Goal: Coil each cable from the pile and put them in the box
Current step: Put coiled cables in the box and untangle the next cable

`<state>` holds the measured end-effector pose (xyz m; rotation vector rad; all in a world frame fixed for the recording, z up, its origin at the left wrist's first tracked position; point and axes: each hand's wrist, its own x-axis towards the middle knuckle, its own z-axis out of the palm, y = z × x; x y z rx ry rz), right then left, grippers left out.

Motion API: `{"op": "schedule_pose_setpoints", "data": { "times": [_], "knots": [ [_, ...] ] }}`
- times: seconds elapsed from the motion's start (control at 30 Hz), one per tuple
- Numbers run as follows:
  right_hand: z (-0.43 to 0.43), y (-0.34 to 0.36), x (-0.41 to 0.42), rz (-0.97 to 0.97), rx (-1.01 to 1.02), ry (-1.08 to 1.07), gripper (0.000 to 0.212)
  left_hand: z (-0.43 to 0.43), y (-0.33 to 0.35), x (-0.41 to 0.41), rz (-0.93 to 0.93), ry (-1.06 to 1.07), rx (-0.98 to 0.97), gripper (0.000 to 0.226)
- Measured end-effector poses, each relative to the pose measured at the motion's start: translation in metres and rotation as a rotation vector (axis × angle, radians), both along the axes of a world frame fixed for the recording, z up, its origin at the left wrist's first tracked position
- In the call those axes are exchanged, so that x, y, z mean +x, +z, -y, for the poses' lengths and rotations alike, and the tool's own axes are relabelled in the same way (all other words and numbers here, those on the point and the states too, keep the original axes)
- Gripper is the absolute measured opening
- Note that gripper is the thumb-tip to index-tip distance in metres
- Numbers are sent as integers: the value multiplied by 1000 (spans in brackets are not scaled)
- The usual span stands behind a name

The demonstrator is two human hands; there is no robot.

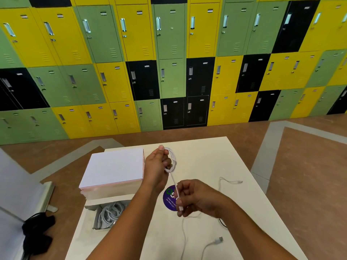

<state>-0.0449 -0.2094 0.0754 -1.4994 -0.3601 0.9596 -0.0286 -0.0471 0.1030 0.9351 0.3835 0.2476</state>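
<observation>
Lockers (169, 53) behind cream table (206, 162); left hand (156, 166) grips white cable coil (173, 160); right hand (193, 197) pinches its tail; box (97, 217) near left.

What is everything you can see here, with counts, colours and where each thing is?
Table: one, cream, centre.
Box: one, white, table's left, lid raised.
Coiled cables: several, white, inside box.
Held cable: one, white, part coiled, between both hands.
Loose cables: at least two, white, table's right.
Sticker: one, purple, table centre.
Lockers: many, green, yellow, black, back wall.
Black object: one, floor at left.
Left hand: grips the coil.
Right hand: pinches the cable near its plug.
</observation>
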Motion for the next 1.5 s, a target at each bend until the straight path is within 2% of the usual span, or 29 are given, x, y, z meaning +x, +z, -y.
{"op": "schedule_pose_setpoints", "data": {
  "times": [0.1,0.17,0.23,0.3,0.4,0.47,0.63,0.93,1.1,1.23,1.4,1.5],
  "knots": [
    [-2,4,9,186,-200,24,28,4,-3,-1,-1,-2,12,29],
    [-7,3,12,287,-286,9,51,9,-7,-1,7,-3,108,30],
    [-9,-1,14,289,-237,-44,68,11,-11,-2,6,5,231,32],
    [-11,-1,15,189,-111,-111,71,13,-14,-4,5,12,330,34],
    [-14,3,11,130,-71,-177,53,18,-17,-8,-4,1,473,34],
    [-16,2,8,125,-69,-231,44,20,-18,-9,4,-16,504,34],
    [-17,5,12,-16,85,-402,33,22,-18,-13,54,-64,511,34],
    [-26,5,6,-166,184,-451,18,25,-23,-10,58,-29,474,36],
    [-25,13,7,-79,112,-428,18,26,-27,-10,57,-1,343,38],
    [-25,12,14,-83,128,-551,24,26,-31,-8,79,19,280,36],
    [-24,8,15,229,14,-577,17,25,-29,-13,104,17,236,34],
    [-23,8,17,301,-9,-693,13,27,-26,-15,110,17,211,34]
  ]
}}
